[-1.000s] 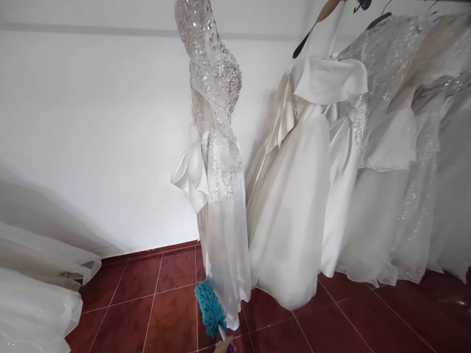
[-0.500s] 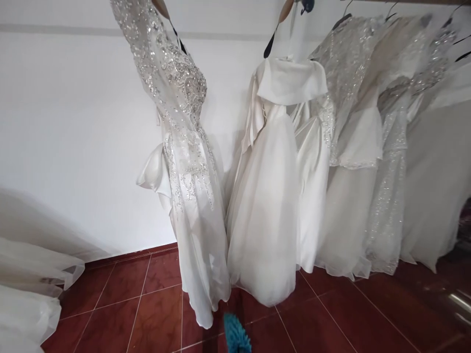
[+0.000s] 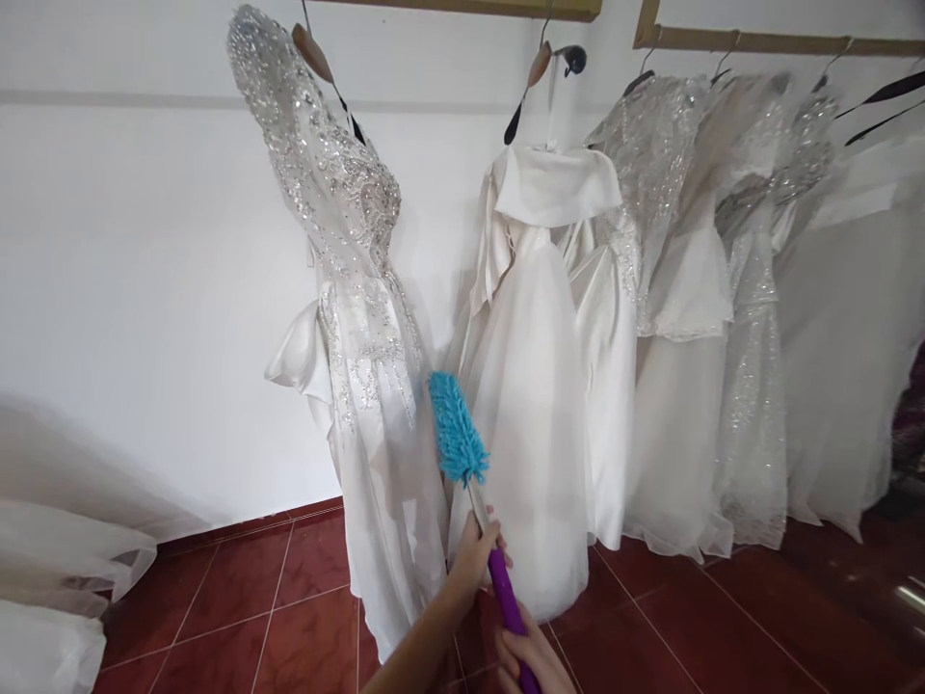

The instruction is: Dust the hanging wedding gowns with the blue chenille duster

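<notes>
Blue duster (image 3: 458, 434) in left grip (image 3: 478, 547), right grip (image 3: 533, 655)

Head view; faces forward, down; wall (image 3: 145, 270) mid-distance ahead, floor (image 3: 224, 617) below

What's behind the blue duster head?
Past its edges show the beaded gown on the picture's left and the plain white gown on the right. What the duster head directly covers can't be seen.

Open left, crowded right

There is room before the wall (image 3: 159, 289), left of the beaded dress (image 3: 370, 333). Between that dress and the white gown (image 3: 535, 405) the gap narrows downward, the duster (image 3: 458, 434) in front; rightward, packed dresses (image 3: 679, 424) block the way.
</notes>
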